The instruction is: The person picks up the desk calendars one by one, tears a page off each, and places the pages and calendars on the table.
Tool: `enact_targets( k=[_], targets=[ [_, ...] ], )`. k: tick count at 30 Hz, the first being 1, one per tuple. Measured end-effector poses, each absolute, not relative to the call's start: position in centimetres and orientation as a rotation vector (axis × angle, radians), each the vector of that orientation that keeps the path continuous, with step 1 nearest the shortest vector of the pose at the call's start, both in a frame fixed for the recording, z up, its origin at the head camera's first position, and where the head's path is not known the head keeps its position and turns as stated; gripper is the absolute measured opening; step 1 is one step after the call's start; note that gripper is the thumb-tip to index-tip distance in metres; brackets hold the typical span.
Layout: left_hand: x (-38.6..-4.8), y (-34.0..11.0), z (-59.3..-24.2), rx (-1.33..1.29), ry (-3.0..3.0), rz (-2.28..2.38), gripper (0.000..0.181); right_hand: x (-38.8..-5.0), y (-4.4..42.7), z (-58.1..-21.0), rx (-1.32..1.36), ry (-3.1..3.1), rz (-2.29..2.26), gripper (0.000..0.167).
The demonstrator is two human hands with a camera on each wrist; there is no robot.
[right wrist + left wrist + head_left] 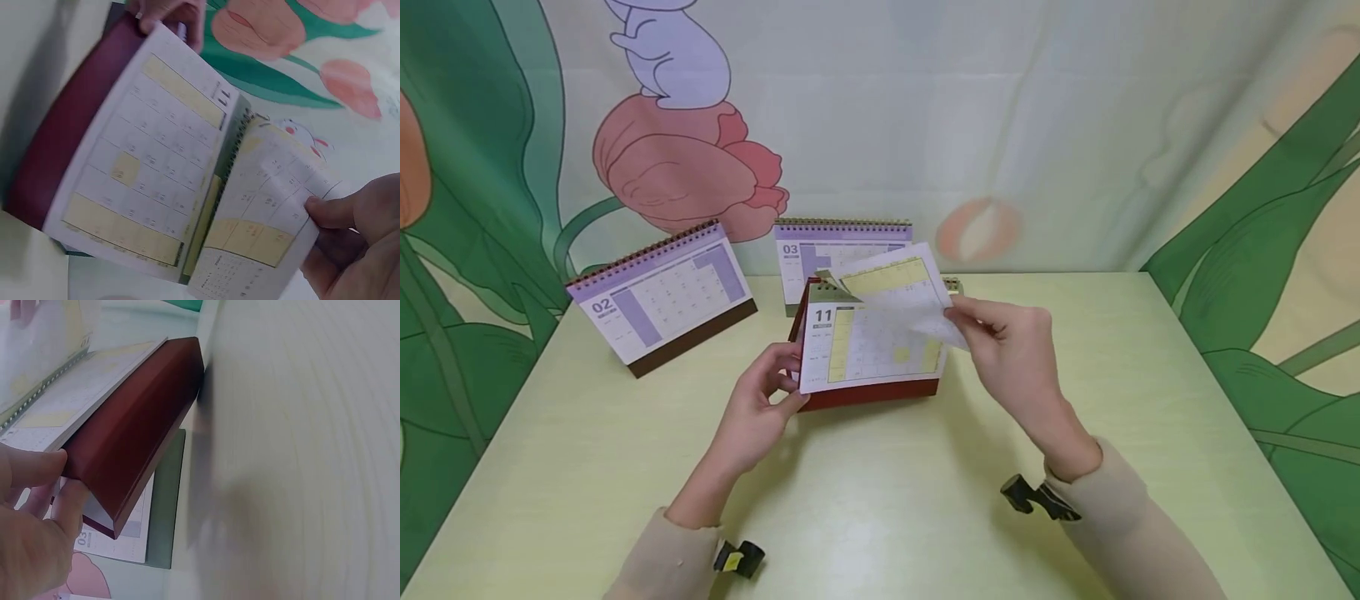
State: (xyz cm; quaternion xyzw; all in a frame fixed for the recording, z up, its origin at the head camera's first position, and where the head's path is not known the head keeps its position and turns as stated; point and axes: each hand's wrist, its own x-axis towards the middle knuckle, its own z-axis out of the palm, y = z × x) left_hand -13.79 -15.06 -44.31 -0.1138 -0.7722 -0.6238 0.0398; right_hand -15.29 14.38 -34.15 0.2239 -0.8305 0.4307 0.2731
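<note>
A desk calendar with a dark red base is held above the table, its page marked 11 facing up in the head view. My left hand grips its left edge, thumb in front and fingers behind, as the left wrist view also shows. Between thumb and fingers my right hand pinches the edge of a loose calendar page, lifted and bent back over the spiral binding. Part of the binding is hidden behind that page in the head view.
Behind stands a purple desk calendar marked 03, partly covered by the held one. Another marked 02 stands tilted at the left on the pale table. A printed curtain hangs along the table's back edge.
</note>
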Motion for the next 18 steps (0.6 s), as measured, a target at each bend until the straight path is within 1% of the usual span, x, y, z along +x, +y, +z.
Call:
enact_targets(
  k=[7,12,18],
  targets=[
    [-13.8,-15.0,-44.1,-0.394,-2.351,-1.875,0.047,-16.9,15.5,-32.8,0.342,-2.212,1.612,0.019],
    [-13.9,-14.8,-44.1,-0.401,-2.357,-1.901,0.046,-17.7,15.4,-33.6,0.218,-2.179,1.821,0.02],
    [-14.1,-14.6,-43.6,-0.423,-2.384,-1.888,0.046,-18.6,15.9,-34.5,0.095,-2.049,1.934,0.022]
  ],
)
